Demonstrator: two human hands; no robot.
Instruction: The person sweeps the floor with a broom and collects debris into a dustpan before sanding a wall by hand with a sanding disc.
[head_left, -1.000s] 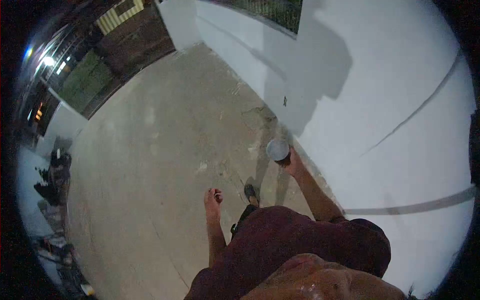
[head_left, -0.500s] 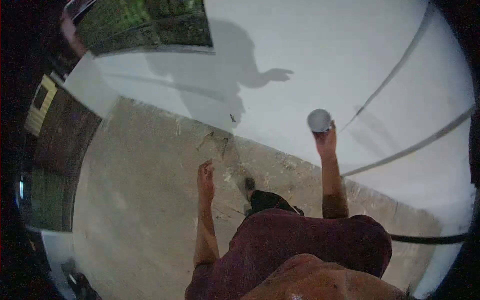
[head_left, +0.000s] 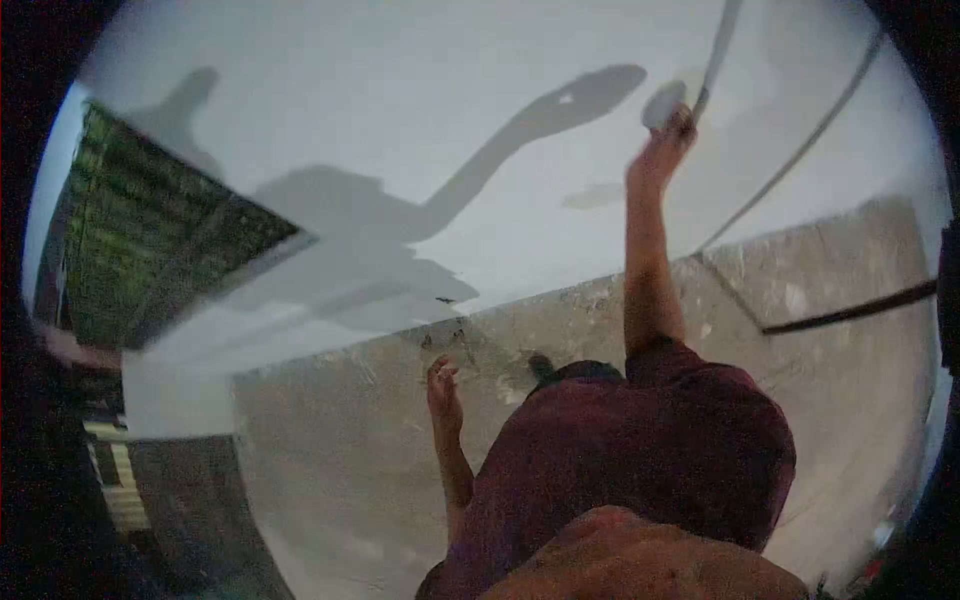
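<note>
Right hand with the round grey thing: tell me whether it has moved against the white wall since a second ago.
Yes. The right hand has gone up with the round grey thing, from near the foot of the white wall to high up its face, by a thin dark line there.

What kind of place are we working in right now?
Most likely an outdoor yard at night, under artificial light. A white painted wall meets a rough concrete floor, and greenery shows through an opening in the wall. The right hand holds a round pale object up against the wall.

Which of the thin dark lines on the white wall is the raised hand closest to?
The upper line: the right hand, holding a round grey object, is right beside it. The second line runs further right, and the thick one sits low.
</note>
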